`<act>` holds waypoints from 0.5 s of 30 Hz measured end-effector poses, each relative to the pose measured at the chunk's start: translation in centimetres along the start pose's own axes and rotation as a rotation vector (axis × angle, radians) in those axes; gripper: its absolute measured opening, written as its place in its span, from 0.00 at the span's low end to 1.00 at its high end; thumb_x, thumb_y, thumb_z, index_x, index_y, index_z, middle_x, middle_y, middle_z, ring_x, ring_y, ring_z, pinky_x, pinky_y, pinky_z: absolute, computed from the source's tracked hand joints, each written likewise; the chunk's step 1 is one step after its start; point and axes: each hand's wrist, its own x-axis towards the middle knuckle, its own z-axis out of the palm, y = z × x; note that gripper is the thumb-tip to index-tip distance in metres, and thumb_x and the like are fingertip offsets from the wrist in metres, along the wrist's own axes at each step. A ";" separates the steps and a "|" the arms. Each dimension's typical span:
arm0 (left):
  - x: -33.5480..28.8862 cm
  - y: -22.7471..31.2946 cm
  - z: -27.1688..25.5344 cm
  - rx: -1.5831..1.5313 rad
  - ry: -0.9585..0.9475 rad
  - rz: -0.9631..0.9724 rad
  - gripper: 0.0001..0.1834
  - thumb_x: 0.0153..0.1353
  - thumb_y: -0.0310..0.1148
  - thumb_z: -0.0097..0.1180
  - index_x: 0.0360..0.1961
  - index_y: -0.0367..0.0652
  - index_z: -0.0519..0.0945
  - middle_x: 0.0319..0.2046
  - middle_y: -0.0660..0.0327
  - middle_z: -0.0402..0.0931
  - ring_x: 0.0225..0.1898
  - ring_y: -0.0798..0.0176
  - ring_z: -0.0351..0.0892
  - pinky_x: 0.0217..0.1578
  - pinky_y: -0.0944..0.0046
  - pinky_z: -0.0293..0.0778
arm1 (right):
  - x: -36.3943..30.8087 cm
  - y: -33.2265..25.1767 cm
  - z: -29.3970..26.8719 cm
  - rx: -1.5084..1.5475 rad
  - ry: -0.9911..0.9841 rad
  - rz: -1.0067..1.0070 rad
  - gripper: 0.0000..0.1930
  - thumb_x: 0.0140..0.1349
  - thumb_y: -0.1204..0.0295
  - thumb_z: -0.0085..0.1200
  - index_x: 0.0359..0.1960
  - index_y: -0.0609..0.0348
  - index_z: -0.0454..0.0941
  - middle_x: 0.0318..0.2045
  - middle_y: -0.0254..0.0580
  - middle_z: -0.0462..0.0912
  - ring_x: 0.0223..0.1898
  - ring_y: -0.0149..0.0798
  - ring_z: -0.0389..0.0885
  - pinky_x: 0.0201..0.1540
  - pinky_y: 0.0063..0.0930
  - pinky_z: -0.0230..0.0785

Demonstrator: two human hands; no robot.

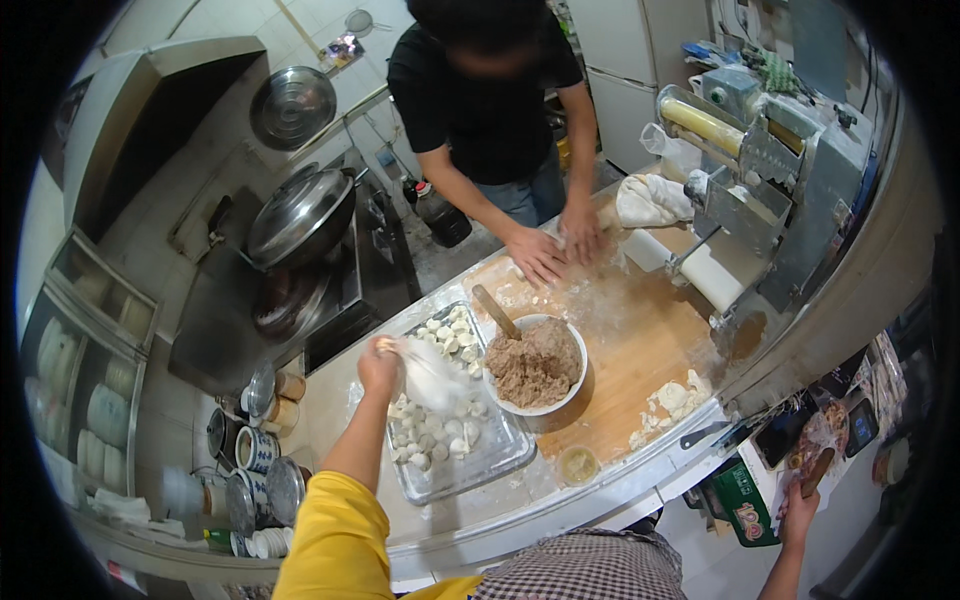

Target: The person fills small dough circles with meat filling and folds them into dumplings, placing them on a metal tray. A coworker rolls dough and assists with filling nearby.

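My left hand (378, 368) is closed on a thin white plastic sheet or bag (432, 374), blurred by motion, over a metal tray (470, 482). Rows of small pale dumplings (435, 440) lie in the tray, partly hidden by the sheet. Far to the right, past the counter's edge, my right hand (797, 515) grips a brown wooden handle (818, 470); what it belongs to cannot be made out. Beside the tray stands a white bowl (540, 408) heaped with brown minced filling (545, 362), a wooden stick (496, 310) leaning in it.
Across the counter, a co-worker's hands (540, 255) press on the floured wooden board (640, 330). Dough scraps (672, 398), a small dish (577, 465) and a knife (703, 434) lie near its front edge. A dough roller machine (740, 250) stands right, a stove with a lidded wok (300, 215) left.
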 end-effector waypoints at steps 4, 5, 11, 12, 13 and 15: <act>4.7 -3.2 1.1 0.027 -0.121 0.023 0.10 0.60 0.37 0.58 0.41 0.50 0.85 0.32 0.57 0.85 0.35 0.57 0.85 0.39 0.58 0.76 | -0.3 -0.2 0.6 0.016 0.035 0.004 0.14 0.68 0.61 0.55 0.32 0.60 0.72 0.15 0.31 0.69 0.10 0.25 0.63 0.11 0.21 0.57; 5.4 -3.6 1.8 0.070 -0.105 0.069 0.10 0.60 0.38 0.58 0.41 0.50 0.85 0.32 0.58 0.85 0.35 0.58 0.85 0.39 0.58 0.76 | -0.2 -0.2 0.8 0.010 0.032 0.013 0.14 0.68 0.61 0.55 0.32 0.60 0.72 0.15 0.31 0.69 0.09 0.25 0.63 0.11 0.21 0.57; 6.8 1.3 5.3 0.196 0.108 0.036 0.10 0.63 0.31 0.54 0.40 0.42 0.84 0.32 0.60 0.86 0.34 0.65 0.84 0.37 0.64 0.77 | -0.9 0.1 -0.1 0.019 0.109 0.003 0.15 0.68 0.60 0.55 0.31 0.59 0.73 0.13 0.30 0.67 0.09 0.25 0.62 0.10 0.22 0.56; 9.0 -2.2 3.6 0.011 -0.005 0.043 0.10 0.61 0.32 0.56 0.40 0.42 0.85 0.32 0.59 0.86 0.35 0.64 0.84 0.37 0.64 0.77 | -0.1 0.3 0.3 0.007 0.095 -0.006 0.15 0.68 0.59 0.55 0.31 0.59 0.73 0.12 0.30 0.67 0.08 0.25 0.62 0.10 0.22 0.56; 11.4 -6.2 2.1 -0.168 -0.115 0.054 0.10 0.60 0.34 0.58 0.40 0.43 0.85 0.32 0.58 0.86 0.35 0.63 0.85 0.38 0.63 0.77 | 0.6 0.6 1.0 -0.002 0.077 -0.010 0.16 0.68 0.59 0.55 0.31 0.59 0.72 0.11 0.29 0.66 0.08 0.25 0.62 0.10 0.22 0.55; 12.3 -7.4 2.9 -0.071 -0.053 0.039 0.11 0.58 0.35 0.60 0.41 0.45 0.86 0.34 0.56 0.86 0.36 0.58 0.85 0.40 0.61 0.77 | 0.7 0.8 0.5 0.004 0.085 0.027 0.16 0.68 0.58 0.56 0.31 0.58 0.72 0.11 0.29 0.66 0.08 0.25 0.61 0.10 0.22 0.55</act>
